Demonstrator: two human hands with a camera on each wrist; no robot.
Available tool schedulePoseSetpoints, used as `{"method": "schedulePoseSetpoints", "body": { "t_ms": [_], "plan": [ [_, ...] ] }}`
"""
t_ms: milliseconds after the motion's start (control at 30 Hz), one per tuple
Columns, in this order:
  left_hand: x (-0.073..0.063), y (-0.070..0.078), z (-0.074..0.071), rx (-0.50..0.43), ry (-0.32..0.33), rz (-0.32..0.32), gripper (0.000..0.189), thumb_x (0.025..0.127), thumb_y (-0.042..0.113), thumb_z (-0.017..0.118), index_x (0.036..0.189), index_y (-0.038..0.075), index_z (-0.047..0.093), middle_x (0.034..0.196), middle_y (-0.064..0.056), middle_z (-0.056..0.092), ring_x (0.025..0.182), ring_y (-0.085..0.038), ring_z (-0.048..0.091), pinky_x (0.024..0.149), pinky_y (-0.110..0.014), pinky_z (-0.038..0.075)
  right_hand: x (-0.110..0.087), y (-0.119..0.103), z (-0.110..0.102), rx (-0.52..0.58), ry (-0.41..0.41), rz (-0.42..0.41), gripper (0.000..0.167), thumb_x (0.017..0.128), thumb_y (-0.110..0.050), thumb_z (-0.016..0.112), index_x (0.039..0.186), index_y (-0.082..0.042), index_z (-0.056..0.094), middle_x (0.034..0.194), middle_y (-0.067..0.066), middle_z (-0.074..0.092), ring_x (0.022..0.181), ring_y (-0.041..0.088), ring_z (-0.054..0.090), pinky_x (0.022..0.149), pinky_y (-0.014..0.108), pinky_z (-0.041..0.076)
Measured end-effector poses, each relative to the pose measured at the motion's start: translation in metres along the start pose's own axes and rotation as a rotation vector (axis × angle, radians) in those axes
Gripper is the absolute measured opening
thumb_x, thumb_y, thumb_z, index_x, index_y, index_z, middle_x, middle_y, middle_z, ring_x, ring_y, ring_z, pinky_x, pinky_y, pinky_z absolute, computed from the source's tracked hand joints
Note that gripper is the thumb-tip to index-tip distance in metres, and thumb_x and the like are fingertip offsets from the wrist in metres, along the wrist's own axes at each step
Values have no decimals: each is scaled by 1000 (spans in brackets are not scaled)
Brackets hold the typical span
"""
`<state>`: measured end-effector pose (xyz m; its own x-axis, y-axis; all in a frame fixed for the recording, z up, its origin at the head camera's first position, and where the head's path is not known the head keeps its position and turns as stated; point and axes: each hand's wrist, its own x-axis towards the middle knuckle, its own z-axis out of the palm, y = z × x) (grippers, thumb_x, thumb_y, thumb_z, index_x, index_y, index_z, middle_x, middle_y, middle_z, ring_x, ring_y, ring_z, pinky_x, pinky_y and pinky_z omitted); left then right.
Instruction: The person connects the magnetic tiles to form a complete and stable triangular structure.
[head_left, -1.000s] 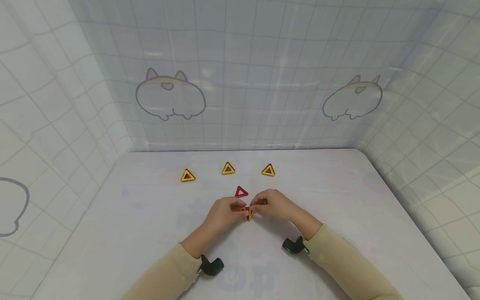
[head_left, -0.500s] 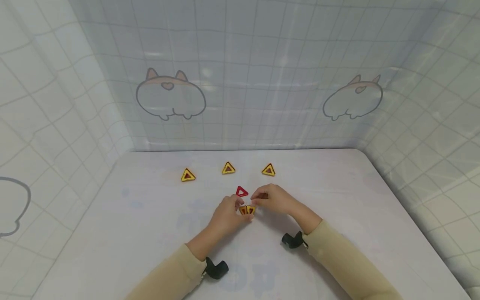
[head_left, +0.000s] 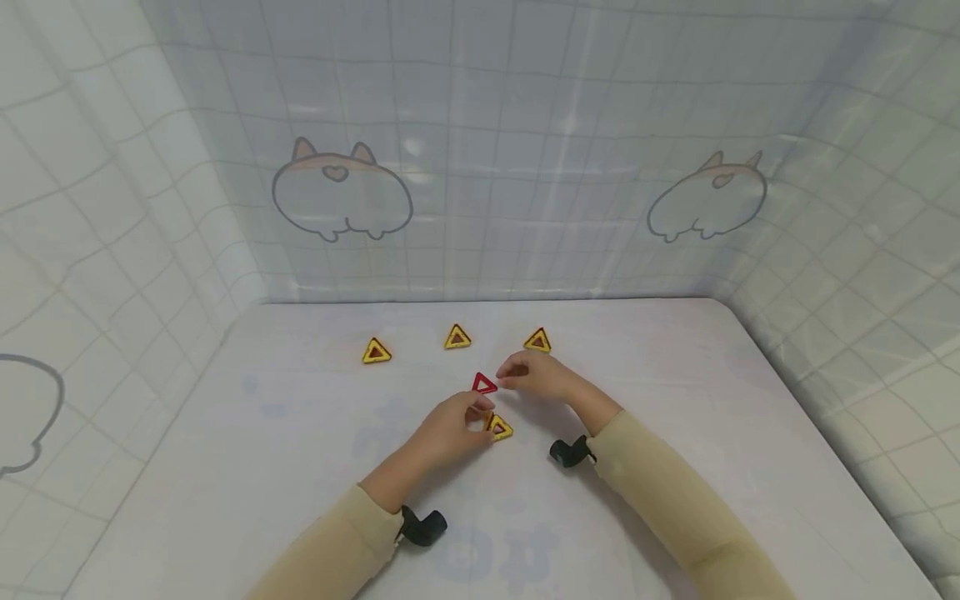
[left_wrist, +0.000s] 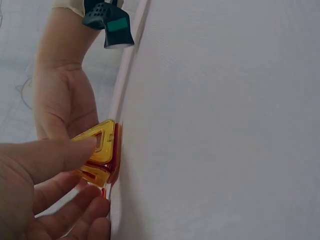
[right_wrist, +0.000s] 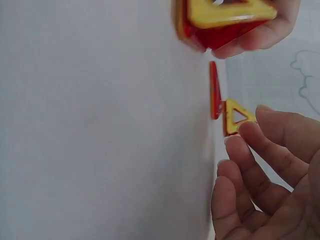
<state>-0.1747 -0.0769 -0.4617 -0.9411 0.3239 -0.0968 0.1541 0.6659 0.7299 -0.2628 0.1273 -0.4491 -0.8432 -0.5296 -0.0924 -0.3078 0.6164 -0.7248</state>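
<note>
In the head view, my left hand [head_left: 448, 432] holds a small block of joined triangular magnetic tiles [head_left: 499, 428], yellow and red. The left wrist view has the thumb lying across a yellow tile [left_wrist: 103, 145], with red showing behind it. My right hand [head_left: 538, 375] is beside a flat red triangle tile [head_left: 484, 383], fingertips near its right corner. Nothing shows between the right hand's loosely bent fingers [right_wrist: 235, 150] in the right wrist view. There, the red triangle [right_wrist: 215, 90] appears edge-on beyond the fingertips, with a yellow triangle [right_wrist: 237, 118] behind.
Along the back of the white table [head_left: 300, 467] stand three yellow-and-red triangular pieces: one at left [head_left: 377, 351], one in the middle [head_left: 457, 337] and one behind the right hand [head_left: 537, 340]. Tile-patterned walls [head_left: 525, 167] enclose the back and sides.
My right hand has let go of the joined tiles and moved up and away to the red triangle. The left hand has turned the joined tiles, so a different face shows.
</note>
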Motion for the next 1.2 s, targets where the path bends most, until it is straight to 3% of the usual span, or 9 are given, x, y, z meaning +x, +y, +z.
{"method": "schedulePoseSetpoints", "body": {
  "t_ms": [200, 500, 700, 1200],
  "plan": [
    [4, -6, -1, -13, -53, 5, 46, 81, 20, 85, 120, 11, 63, 114, 0, 63, 109, -19, 59, 99, -41, 48, 17, 7, 1, 2, -68, 8, 28, 91, -16, 75, 118, -15, 70, 109, -2, 67, 103, 14, 60, 93, 32, 50],
    [9, -14, -7, 0, -140, 40, 39, 82, 20, 84, 116, 16, 64, 112, 4, 64, 108, -17, 59, 100, -42, 47, 32, 8, 3, -73, -183, -30, 45, 89, -13, 76, 132, -22, 64, 104, 1, 60, 96, 16, 54, 85, 31, 47],
    [10, -14, -12, -6, -176, 25, 39, 83, 19, 84, 116, 17, 65, 105, 5, 63, 101, -16, 59, 96, -41, 50, 33, 6, 4, -100, -186, -55, 44, 89, -12, 76, 131, -20, 66, 103, 1, 60, 95, 17, 54, 86, 32, 47],
    [8, -15, -15, 2, -195, 41, 38, 86, 16, 80, 120, 20, 66, 105, 6, 63, 101, -14, 59, 94, -39, 51, 20, 9, -8, -135, -177, 6, 37, 89, -17, 77, 123, -20, 63, 104, -2, 62, 96, 16, 57, 92, 34, 49]
  ]
}}
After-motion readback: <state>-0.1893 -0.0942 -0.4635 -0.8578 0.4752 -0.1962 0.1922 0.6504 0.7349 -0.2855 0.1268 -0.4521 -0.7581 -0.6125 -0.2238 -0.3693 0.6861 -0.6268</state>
